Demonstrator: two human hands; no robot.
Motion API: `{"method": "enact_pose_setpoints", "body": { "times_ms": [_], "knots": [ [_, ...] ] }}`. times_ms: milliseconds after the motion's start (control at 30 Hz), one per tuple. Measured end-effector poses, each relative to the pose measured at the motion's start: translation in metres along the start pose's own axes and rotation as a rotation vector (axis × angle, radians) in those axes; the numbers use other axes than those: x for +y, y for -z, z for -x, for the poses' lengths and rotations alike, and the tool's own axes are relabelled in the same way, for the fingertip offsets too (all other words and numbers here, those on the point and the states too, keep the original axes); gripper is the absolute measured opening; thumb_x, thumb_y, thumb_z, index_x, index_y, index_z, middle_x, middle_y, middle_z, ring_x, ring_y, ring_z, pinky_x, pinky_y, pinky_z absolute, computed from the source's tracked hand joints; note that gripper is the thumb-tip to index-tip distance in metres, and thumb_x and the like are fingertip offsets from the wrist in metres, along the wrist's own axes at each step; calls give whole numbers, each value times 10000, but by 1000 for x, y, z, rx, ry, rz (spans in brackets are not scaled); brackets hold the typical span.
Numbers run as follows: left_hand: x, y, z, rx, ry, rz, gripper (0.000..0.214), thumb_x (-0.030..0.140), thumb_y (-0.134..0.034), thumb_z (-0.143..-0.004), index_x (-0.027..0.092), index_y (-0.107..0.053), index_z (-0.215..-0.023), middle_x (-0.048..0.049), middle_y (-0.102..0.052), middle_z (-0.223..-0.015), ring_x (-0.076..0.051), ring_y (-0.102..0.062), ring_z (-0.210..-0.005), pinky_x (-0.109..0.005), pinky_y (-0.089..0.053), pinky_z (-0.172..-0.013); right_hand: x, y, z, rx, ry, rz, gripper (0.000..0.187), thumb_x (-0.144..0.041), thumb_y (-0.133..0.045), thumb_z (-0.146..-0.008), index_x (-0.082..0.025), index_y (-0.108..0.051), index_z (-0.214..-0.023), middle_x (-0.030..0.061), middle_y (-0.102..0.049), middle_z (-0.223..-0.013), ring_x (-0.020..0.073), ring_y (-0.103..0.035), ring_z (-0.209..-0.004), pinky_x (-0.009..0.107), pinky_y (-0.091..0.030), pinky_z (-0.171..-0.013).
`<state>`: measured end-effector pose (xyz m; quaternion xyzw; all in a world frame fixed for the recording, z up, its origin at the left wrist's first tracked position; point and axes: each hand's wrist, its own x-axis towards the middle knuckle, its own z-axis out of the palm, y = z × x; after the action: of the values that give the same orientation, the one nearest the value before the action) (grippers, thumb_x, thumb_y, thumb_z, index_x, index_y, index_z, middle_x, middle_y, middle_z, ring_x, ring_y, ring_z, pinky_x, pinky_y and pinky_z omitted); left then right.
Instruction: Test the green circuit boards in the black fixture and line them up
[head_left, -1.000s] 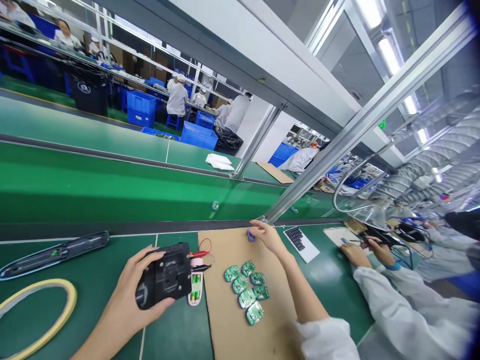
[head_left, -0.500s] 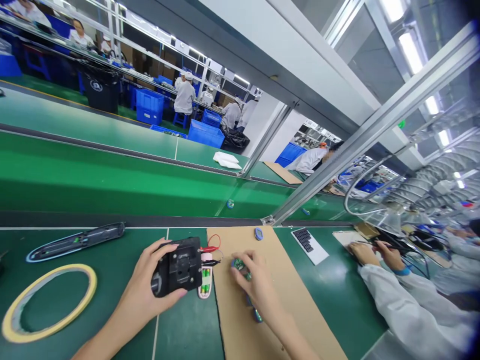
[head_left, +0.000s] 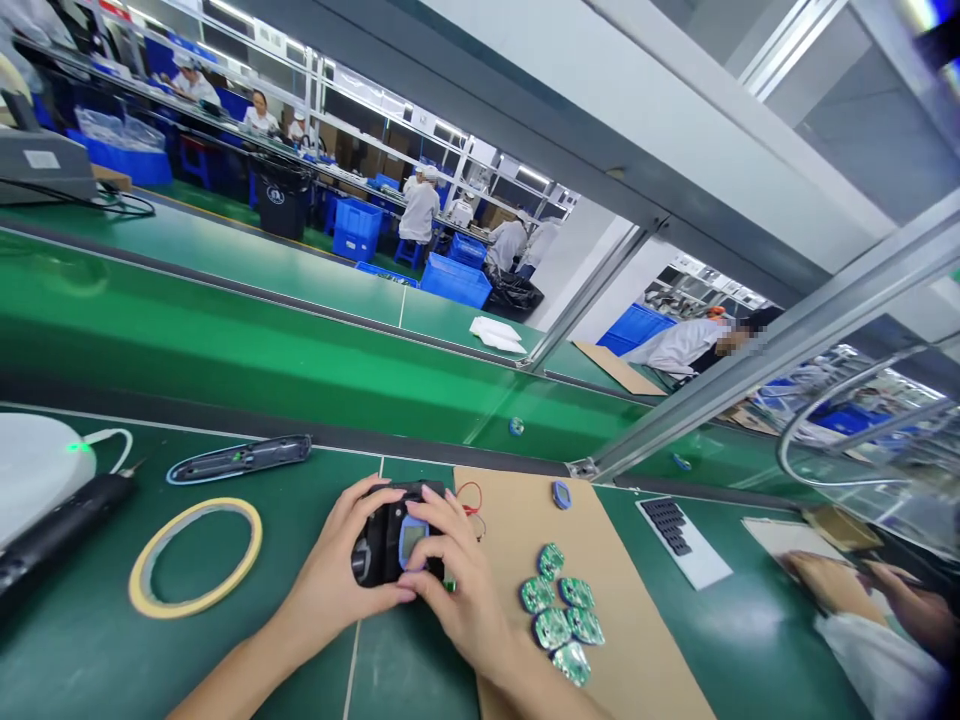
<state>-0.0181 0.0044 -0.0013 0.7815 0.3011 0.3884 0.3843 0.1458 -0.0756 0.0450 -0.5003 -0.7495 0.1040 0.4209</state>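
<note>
My left hand (head_left: pixel 319 565) grips a black plastic fixture (head_left: pixel 371 555) from its left side, thumb below and fingers over the top. My right hand (head_left: pixel 469 590) pinches a small blue device with a grey display (head_left: pixel 412 540) and sets it against the fixture's face; whether it is seated there I cannot tell. Behind the right fingers a red wire (head_left: pixel 470 490) loops out over the cardboard. Most of the pink battery holder is hidden by the hands. Several green circuit boards (head_left: pixel 553 628) lie on the cardboard, right of my right hand.
A cardboard sheet (head_left: pixel 622 610) covers part of the green bench, with another blue device (head_left: pixel 561 494) near its back. Leftward lie a tape roll (head_left: pixel 139 585), a long dark casing (head_left: pixel 240 462) and a black pen-shaped tool (head_left: pixel 67 525). A co-worker's hands (head_left: pixel 847 585) are at far right.
My right hand has moved left from the circuit boards to the fixture, bringing a blue device. The view has swung left, showing the pen-shaped tool and a white rounded unit.
</note>
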Motion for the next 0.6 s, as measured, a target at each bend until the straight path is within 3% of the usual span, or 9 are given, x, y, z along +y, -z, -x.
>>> {"method": "enact_pose_setpoints", "body": {
  "times_ms": [133,300,467,600],
  "knots": [
    [1,1,0,-19,24,16,773,255,-808,-613,345,-395,-1260,-90,-361,-1364,-344,-346,-1323,-582,-356,-1062,4,4,-1,-33,13,42,48,-235,-526,-951,-221,-566,-927,55,-550,-1292,231,-363,-1341,507,-256,-1146],
    [5,5,-1,-32,31,18,739,306,-788,-649,327,-391,-1272,-100,-366,-1369,-353,-332,-1330,-585,-337,-1074,4,2,-1,35,12,38,51,-238,-594,-916,-241,-595,-967,47,-588,-1244,235,-422,-1300,500,-294,-1129],
    [10,7,-2,-40,29,-18,616,277,-710,-711,317,-414,-1249,-98,-378,-1347,-332,-325,-1334,-564,-347,-1068,5,-3,-4,94,-69,0,409,-310,-649,-885,-281,-485,-1258,43,-596,-1244,212,-493,-1237,456,-317,-1121],
    [10,9,-3,-17,-5,-49,590,298,-704,-728,312,-423,-1247,-100,-404,-1321,-332,-349,-1318,-561,-367,-1046,4,-5,-6,101,-111,-16,563,-332,-674,-866,-327,-392,-1354,23,-603,-1237,198,-527,-1193,429,-314,-1115]
  ]
}}
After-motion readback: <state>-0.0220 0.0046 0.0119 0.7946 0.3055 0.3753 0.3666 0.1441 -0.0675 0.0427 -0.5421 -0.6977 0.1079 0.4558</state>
